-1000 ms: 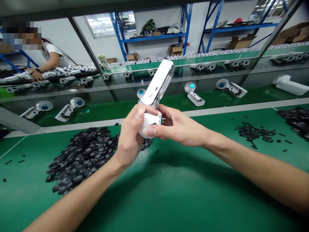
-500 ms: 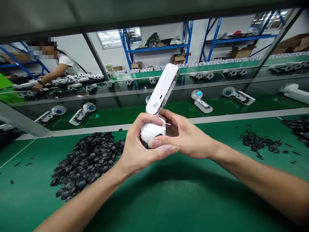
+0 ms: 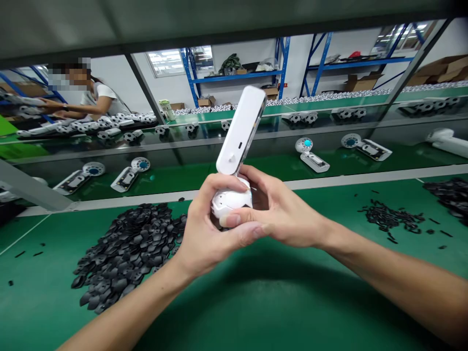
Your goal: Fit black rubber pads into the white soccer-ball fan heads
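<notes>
Between both hands, raised over the green bench, is a white handheld fan (image 3: pixel 242 130) with a long flat handle tilted up and to the right. Its round head rests low in my fingers. My left hand (image 3: pixel 204 229) wraps the head from the left, its index finger over the top and thumb below. From the right, my right hand (image 3: pixel 281 207) grips the same head, its thumb pressed on the lower front and its other fingers partly hidden behind. A heap of black curved plastic pieces (image 3: pixel 127 248) lies beside my left forearm.
Small black parts (image 3: pixel 393 214) are scattered at the right, with another black pile (image 3: pixel 449 195) beyond. Behind the bench edge, open-handled fans (image 3: pixel 313 155) lie on a green conveyor (image 3: pixel 197 170). Football-patterned pieces (image 3: pixel 124 119) line a ledge, where a person (image 3: pixel 98 100) works. A slanted metal post (image 3: pixel 36 185) stands left.
The handheld fan has shifted slightly left in view, still in both hands. Fans on the conveyor appear farther right. The person at the back has raised their hands, with white pieces near them.
</notes>
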Action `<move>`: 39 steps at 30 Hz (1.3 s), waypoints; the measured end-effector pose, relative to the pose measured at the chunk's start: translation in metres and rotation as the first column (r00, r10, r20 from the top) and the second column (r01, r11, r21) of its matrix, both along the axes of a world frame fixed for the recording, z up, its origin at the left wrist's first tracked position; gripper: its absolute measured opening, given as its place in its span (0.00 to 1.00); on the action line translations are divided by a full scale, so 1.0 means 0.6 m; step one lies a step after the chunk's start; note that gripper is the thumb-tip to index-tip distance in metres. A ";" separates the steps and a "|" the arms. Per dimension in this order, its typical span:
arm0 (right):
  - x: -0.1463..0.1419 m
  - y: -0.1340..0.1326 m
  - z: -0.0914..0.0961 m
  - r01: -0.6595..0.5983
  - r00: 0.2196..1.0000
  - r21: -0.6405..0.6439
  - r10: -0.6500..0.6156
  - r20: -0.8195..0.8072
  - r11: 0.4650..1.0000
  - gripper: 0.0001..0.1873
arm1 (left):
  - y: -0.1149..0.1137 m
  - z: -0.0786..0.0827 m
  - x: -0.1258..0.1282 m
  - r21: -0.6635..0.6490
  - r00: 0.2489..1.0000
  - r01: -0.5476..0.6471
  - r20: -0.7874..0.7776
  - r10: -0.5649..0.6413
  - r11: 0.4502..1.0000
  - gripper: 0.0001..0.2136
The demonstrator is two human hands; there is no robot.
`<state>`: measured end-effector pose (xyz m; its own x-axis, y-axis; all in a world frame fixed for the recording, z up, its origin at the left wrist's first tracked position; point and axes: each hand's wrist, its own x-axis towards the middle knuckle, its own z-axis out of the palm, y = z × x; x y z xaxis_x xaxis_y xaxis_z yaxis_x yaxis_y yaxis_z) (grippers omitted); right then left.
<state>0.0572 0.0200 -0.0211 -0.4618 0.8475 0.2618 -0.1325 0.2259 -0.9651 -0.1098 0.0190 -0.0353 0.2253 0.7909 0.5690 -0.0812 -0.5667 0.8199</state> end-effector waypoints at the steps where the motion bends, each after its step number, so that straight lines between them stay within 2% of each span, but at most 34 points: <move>1: -0.002 0.003 -0.004 0.031 0.999 0.002 -0.031 0.014 1.000 0.31 | 0.003 -0.002 0.001 -0.042 1.000 0.019 0.023 -0.018 0.999 0.19; 3: -0.003 0.009 -0.014 0.076 0.996 -0.011 -0.075 0.046 0.997 0.28 | 0.010 -0.010 0.002 -0.144 0.998 0.050 0.053 -0.042 0.988 0.20; 6: -0.001 0.017 -0.024 0.088 0.993 -0.009 -0.087 0.080 0.996 0.30 | 0.017 -0.019 0.002 -0.238 0.998 0.057 0.050 -0.046 0.970 0.23; 10: 0.004 0.021 -0.021 0.071 0.993 0.028 -0.073 0.094 0.997 0.30 | 0.017 -0.020 -0.002 -0.220 0.997 0.068 0.039 -0.061 0.973 0.23; 13: 0.006 0.022 -0.017 0.045 0.993 0.005 -0.045 0.106 0.999 0.33 | 0.014 -0.023 -0.002 -0.245 0.994 0.098 0.070 -0.083 0.965 0.20; 16: 0.008 0.024 -0.020 0.014 0.993 -0.041 -0.009 0.116 0.999 0.33 | 0.016 -0.026 0.001 -0.287 0.991 0.067 0.131 -0.030 0.955 0.17; 19: 0.011 0.029 -0.028 0.082 0.975 0.054 -0.091 0.203 0.995 0.26 | 0.026 -0.018 -0.003 -0.301 0.977 -0.016 0.200 0.080 0.953 0.17; 22: 0.013 0.034 -0.041 0.160 0.891 0.237 -0.244 0.384 0.958 0.19 | 0.044 -0.001 -0.016 -0.338 0.941 -0.094 0.277 0.194 0.936 0.14; 25: 0.011 0.038 -0.059 0.058 0.763 0.359 -0.273 0.585 0.932 0.08 | 0.059 0.013 -0.032 -0.415 0.907 -0.130 0.317 0.277 0.900 0.15; 28: 0.006 0.042 -0.079 -0.059 0.653 0.402 -0.269 0.708 0.914 0.09 | 0.065 0.015 -0.038 -0.482 0.893 -0.117 0.332 0.304 0.868 0.17; 31: 0.002 0.042 -0.096 -0.123 0.584 0.431 -0.286 0.760 0.894 0.09 | 0.066 0.010 -0.037 -0.508 0.891 -0.090 0.343 0.297 0.857 0.18; 34: -0.004 0.038 -0.109 -0.167 0.570 0.440 -0.278 0.773 0.882 0.09 | 0.066 0.003 -0.035 -0.516 0.887 -0.076 0.356 0.294 0.853 0.17; 39: -0.021 0.028 -0.136 -0.267 0.485 0.532 -0.365 0.795 0.804 0.12 | 0.058 0.006 -0.027 -0.478 0.901 -0.100 0.329 0.283 0.873 0.16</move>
<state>0.0445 0.0365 -0.1025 -0.6683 0.7264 0.1605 0.6790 0.6837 -0.2674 -0.1257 0.0538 -0.0318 -0.1162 0.9804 0.1592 -0.3628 -0.1911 0.9121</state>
